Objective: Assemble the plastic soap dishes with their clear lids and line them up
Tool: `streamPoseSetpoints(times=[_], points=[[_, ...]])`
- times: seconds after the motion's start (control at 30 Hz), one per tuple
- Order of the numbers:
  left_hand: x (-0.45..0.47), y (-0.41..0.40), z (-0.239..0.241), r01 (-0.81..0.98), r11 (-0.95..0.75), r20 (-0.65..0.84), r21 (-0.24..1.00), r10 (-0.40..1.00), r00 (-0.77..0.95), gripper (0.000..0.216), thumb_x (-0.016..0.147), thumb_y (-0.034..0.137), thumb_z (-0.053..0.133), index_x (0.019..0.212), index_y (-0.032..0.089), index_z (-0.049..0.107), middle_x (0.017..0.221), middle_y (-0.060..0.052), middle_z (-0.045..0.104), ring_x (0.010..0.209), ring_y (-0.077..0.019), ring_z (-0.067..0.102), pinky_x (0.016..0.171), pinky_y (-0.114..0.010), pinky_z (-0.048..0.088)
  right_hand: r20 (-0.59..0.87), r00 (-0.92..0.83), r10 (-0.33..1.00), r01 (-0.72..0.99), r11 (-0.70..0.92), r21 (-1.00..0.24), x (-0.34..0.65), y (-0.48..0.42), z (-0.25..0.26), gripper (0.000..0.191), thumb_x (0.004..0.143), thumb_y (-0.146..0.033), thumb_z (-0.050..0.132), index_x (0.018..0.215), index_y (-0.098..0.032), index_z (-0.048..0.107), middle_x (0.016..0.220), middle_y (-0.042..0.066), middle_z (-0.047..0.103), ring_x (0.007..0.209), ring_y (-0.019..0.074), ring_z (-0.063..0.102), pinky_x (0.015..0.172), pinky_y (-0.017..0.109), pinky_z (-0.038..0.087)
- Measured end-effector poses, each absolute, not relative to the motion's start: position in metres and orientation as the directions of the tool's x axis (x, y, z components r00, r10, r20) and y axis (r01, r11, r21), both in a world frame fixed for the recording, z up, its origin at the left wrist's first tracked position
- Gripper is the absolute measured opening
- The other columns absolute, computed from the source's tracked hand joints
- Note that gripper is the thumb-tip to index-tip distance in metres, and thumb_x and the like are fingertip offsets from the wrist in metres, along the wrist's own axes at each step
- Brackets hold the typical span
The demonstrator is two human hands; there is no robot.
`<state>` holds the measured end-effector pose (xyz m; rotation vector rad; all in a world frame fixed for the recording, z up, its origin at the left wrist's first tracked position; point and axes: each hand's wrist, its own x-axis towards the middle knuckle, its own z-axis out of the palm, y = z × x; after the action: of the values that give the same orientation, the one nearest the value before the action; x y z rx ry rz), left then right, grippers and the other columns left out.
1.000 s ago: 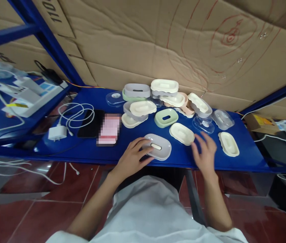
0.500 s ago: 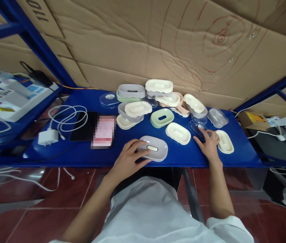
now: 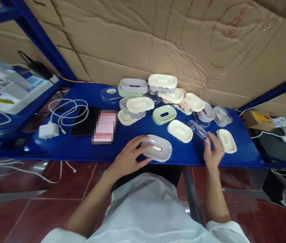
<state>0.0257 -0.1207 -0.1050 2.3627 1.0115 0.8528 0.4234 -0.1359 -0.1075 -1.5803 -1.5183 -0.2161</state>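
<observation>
My left hand [image 3: 133, 153] grips the left end of a grey oval soap dish [image 3: 164, 153] near the table's front edge, thumb in front and fingers over the rim. A pale strip shows in the slot of this dish. Between the thumb and fingers of my right hand [image 3: 214, 151], a clear plastic lid [image 3: 196, 129] is pinched and stands tilted. To the right of that hand lies a cream wavy-edged tray [image 3: 227, 141]. Another cream tray [image 3: 180, 131] and a green soap dish [image 3: 163, 114] lie between and beyond my hands.
Stacked grey, green, cream and peach soap dish parts [image 3: 135, 86] stand along the cardboard wall [image 3: 133, 40]. More clear lids [image 3: 222, 116] lie at the back. On the left are a phone [image 3: 104, 126], a charger with coiled cable [image 3: 49, 130] and a power strip [image 3: 31, 98].
My right hand has closed on the clear lid and tilted it up from the table. The left hand stays at the grey dish. The view has shifted slightly.
</observation>
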Motion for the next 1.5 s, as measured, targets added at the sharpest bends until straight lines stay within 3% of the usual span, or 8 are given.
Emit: streamPoseSetpoints(times=[0.27, 0.57, 0.77, 0.97, 1.1, 1.2, 1.33, 1.5], points=[[0.026, -0.122, -0.111, 0.562, -0.505, 0.247, 0.655, 0.846, 0.472, 0.09, 0.095, 0.05, 0.081, 0.169, 0.036, 0.032, 0.166, -0.013, 0.046, 0.155, -0.0346, 0.047, 0.128, -0.055, 0.045, 0.659, -0.282, 0.697, 0.687, 0.626, -0.369, 0.317, -0.152, -0.112, 0.061, 0.1, -0.026, 0.075, 0.158, -0.034, 0.057, 0.14, 0.01, 0.072, 0.136, 0.0325, 0.066, 0.113, 0.056, 0.059], [0.027, -0.119, -0.116, 0.515, -0.507, 0.283, 0.691, 0.846, 0.452, 0.08, 0.094, 0.053, 0.08, 0.163, 0.034, 0.043, 0.172, -0.014, 0.038, 0.153, -0.0342, 0.049, 0.126, -0.054, 0.047, 0.606, -0.39, 0.693, 0.688, 0.657, -0.308, 0.299, -0.163, -0.117, 0.061, 0.101, -0.025, 0.073, 0.159, -0.033, 0.054, 0.139, 0.012, 0.07, 0.134, 0.0326, 0.065, 0.111, 0.056, 0.057], [0.026, -0.118, -0.116, 0.528, -0.506, 0.266, 0.682, 0.844, 0.465, 0.067, 0.096, 0.05, 0.079, 0.155, 0.033, 0.053, 0.166, -0.012, 0.051, 0.153, -0.0335, 0.05, 0.126, -0.056, 0.045, 0.577, -0.419, 0.701, 0.701, 0.654, -0.286, 0.304, -0.171, -0.123, 0.062, 0.1, -0.022, 0.074, 0.158, -0.034, 0.055, 0.141, 0.011, 0.069, 0.137, 0.0323, 0.064, 0.115, 0.057, 0.057], [0.022, -0.117, -0.116, 0.536, -0.504, 0.238, 0.677, 0.839, 0.489, 0.067, 0.092, 0.053, 0.083, 0.152, 0.035, 0.058, 0.165, -0.01, 0.054, 0.151, -0.0346, 0.053, 0.124, -0.056, 0.045, 0.45, -0.4, 0.799, 0.741, 0.571, -0.355, 0.3, -0.169, -0.121, 0.073, 0.095, -0.038, 0.081, 0.162, -0.033, 0.051, 0.171, 0.016, 0.04, 0.16, 0.0403, 0.041, 0.121, 0.063, 0.051], [0.02, -0.118, -0.112, 0.505, -0.504, 0.244, 0.701, 0.835, 0.494, 0.08, 0.094, 0.053, 0.08, 0.163, 0.033, 0.044, 0.167, -0.01, 0.051, 0.151, -0.0334, 0.054, 0.124, -0.052, 0.046, 0.485, -0.414, 0.77, 0.736, 0.597, -0.32, 0.314, -0.17, -0.11, 0.072, 0.095, -0.039, 0.082, 0.16, -0.034, 0.052, 0.17, 0.015, 0.043, 0.152, 0.0355, 0.052, 0.12, 0.054, 0.055], [0.02, -0.119, -0.111, 0.464, -0.471, 0.254, 0.75, 0.853, 0.455, 0.077, 0.101, 0.047, 0.072, 0.167, 0.032, 0.035, 0.165, -0.011, 0.053, 0.145, -0.0288, 0.06, 0.122, -0.048, 0.049, 0.642, -0.226, 0.733, 0.849, 0.471, -0.24, 0.368, -0.171, -0.098, 0.068, 0.093, -0.041, 0.083, 0.156, -0.031, 0.058, 0.163, 0.016, 0.052, 0.149, 0.0371, 0.056, 0.119, 0.058, 0.054], [0.022, -0.119, -0.111, 0.515, -0.47, 0.24, 0.717, 0.86, 0.45, 0.056, 0.106, 0.046, 0.063, 0.159, 0.032, 0.049, 0.151, -0.007, 0.065, 0.138, -0.0268, 0.063, 0.119, -0.048, 0.051, 0.794, 0.21, 0.57, 0.967, 0.001, -0.257, 0.494, -0.168, -0.093, 0.074, 0.091, -0.058, 0.081, 0.151, -0.019, 0.064, 0.153, 0.023, 0.06, 0.145, 0.0447, 0.056, 0.119, 0.065, 0.048], [0.026, -0.119, -0.112, 0.559, -0.518, 0.283, 0.647, 0.844, 0.455, 0.039, 0.109, 0.043, 0.058, 0.145, 0.029, 0.064, 0.145, -0.007, 0.069, 0.134, -0.0258, 0.065, 0.116, -0.046, 0.053, 0.766, 0.5, 0.405, 0.856, -0.365, -0.366, 0.615, -0.157, -0.115, 0.106, 0.076, -0.094, 0.067, 0.133, -0.005, 0.076, 0.129, 0.037, 0.063, 0.123, 0.0536, 0.065, 0.104, 0.064, 0.049]])
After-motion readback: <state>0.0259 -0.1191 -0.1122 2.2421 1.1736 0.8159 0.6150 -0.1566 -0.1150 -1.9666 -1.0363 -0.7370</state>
